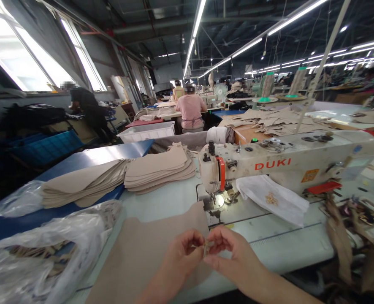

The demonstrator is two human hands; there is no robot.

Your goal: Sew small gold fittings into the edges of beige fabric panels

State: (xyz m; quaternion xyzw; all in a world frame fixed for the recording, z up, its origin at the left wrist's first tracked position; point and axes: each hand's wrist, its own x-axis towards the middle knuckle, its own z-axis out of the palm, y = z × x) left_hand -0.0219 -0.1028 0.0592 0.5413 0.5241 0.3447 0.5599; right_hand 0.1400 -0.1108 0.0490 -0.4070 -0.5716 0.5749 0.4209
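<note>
My left hand (182, 253) and my right hand (231, 251) meet low in the middle of the view, both pinching one small pale piece (207, 247) between their fingertips. They hover over a tan fabric panel (142, 249) that lies flat on the pale sewing table (269, 245). Just beyond the hands stands a white DUKI sewing machine (288, 162), its needle area (218, 198) lit by a small lamp. What the small piece is I cannot make out.
Two stacks of tan cut panels (117, 175) lie left of the machine. Clear plastic bags (41, 253) sit at the near left. A white cloth (272, 198) lies under the machine arm. Straps and metal parts (354, 215) crowd the right. Other people (190, 109) work at tables further back.
</note>
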